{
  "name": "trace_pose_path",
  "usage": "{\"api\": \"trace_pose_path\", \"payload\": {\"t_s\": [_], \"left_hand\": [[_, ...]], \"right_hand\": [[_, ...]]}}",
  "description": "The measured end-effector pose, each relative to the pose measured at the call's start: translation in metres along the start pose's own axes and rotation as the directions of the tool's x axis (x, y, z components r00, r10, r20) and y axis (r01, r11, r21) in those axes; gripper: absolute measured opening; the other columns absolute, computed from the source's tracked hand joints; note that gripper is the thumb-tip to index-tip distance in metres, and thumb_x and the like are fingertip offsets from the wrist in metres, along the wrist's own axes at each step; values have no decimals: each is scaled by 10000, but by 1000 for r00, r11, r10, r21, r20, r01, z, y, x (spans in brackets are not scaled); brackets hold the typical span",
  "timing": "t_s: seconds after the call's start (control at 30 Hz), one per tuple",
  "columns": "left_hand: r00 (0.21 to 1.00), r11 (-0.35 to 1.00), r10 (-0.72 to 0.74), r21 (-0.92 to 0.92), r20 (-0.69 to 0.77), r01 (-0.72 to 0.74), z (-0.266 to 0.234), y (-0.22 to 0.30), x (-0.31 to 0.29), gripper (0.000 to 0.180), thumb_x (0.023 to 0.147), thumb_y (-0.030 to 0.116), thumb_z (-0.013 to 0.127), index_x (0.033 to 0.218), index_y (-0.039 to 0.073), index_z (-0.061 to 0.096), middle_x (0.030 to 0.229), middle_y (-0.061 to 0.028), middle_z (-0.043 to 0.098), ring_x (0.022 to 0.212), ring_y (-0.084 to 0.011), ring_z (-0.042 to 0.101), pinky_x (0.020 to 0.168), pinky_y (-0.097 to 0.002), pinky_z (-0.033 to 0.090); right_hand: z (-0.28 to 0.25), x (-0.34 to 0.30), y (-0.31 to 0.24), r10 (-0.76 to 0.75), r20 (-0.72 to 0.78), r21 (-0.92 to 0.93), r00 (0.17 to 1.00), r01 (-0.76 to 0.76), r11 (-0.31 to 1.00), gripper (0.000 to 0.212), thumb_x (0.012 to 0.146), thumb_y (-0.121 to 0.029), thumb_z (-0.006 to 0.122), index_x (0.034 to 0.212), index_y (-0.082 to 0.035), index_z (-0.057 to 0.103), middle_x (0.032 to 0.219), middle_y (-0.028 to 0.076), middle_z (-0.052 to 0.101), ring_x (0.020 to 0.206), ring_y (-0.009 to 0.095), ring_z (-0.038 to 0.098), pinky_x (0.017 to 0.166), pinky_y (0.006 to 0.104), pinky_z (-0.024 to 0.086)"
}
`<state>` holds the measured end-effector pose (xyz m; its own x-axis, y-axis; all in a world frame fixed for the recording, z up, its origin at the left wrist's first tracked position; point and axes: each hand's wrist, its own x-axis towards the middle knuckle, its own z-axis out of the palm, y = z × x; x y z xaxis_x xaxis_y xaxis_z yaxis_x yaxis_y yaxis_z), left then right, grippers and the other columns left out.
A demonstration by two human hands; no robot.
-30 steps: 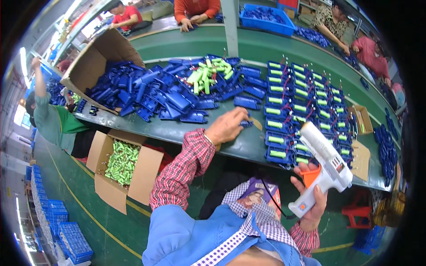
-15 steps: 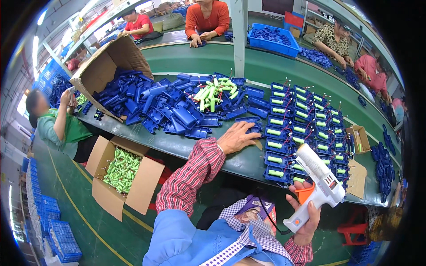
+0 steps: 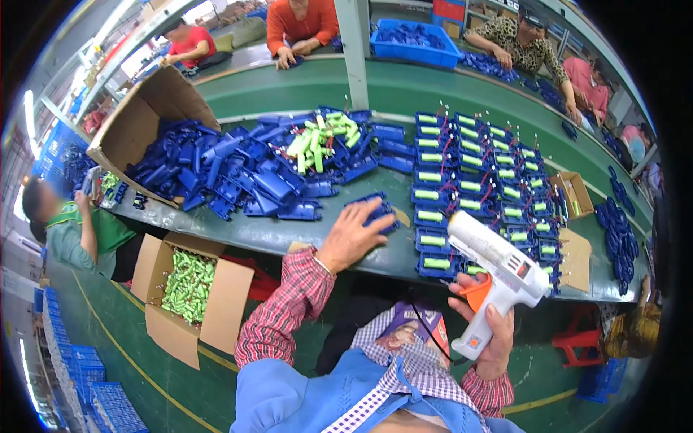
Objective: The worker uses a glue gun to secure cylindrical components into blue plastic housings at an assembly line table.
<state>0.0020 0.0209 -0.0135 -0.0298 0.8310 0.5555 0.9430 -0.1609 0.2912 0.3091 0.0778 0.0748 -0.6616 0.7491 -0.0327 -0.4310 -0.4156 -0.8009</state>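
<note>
My left hand (image 3: 354, 235) is over the green worktable, its fingers spread and touching a blue plastic casing (image 3: 377, 211). My right hand (image 3: 494, 338) is wrapped around the handle of a white hot glue gun (image 3: 505, 263) with an orange trigger. Its nozzle points up and left, above the near edge of rows of blue casings (image 3: 427, 224), most with a green battery cell and thin wires inside. Left of these rows spreads a heap of loose blue casings (image 3: 271, 184), with a pile of green battery cells (image 3: 317, 144) on top.
A tipped cardboard box (image 3: 173, 94) spills casings at the left. Below the table edge stands an open carton (image 3: 227, 303) of green cells. Small box (image 3: 570, 193) and blue parts (image 3: 619, 242) lie right. Co-workers sit across the green conveyor (image 3: 281, 90); another person (image 3: 68, 231) is left.
The view has shifted, so the table sits lower left to right. My left hand and the casing under it have moved slightly away from the rows; the glue gun stays in my right hand.
</note>
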Motion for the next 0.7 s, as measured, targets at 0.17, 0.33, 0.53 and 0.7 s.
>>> {"api": "trace_pose_path", "payload": {"t_s": [0.17,0.33,0.53,0.7], "left_hand": [[977,996,-83,-29,-198,79,-10,-4,6,377,756,67,736,1117,46,630,1160,-162,582,1058,-358,561,897,-421,470],[903,959,-234,67,-359,275,-23,-35,-6,209,774,24,686,978,19,642,962,-136,607,929,-321,551,811,-398,463],[873,786,-273,429,-403,444,-39,-72,12,172,772,192,730,872,66,670,873,-87,563,887,-277,519,737,-403,425],[890,578,-297,676,-347,457,-31,-84,51,365,713,410,764,826,72,685,874,-76,568,910,-251,497,724,-392,346]], "right_hand": [[7,5,1,-8,-12,-97,1000,7,995,579,849,-120,608,1329,106,376,1311,352,464,1220,451,505,1009,551,441],[12,10,3,17,4,-171,1000,-16,985,571,860,-140,596,1323,117,381,1295,352,479,1214,441,515,1003,550,447],[20,12,5,71,-1,-207,997,-70,976,564,866,-141,593,1320,123,387,1280,349,493,1193,433,535,983,535,468],[21,12,5,79,28,-243,996,-70,968,562,875,-147,590,1322,127,387,1275,349,496,1178,430,546,985,532,467]]}}
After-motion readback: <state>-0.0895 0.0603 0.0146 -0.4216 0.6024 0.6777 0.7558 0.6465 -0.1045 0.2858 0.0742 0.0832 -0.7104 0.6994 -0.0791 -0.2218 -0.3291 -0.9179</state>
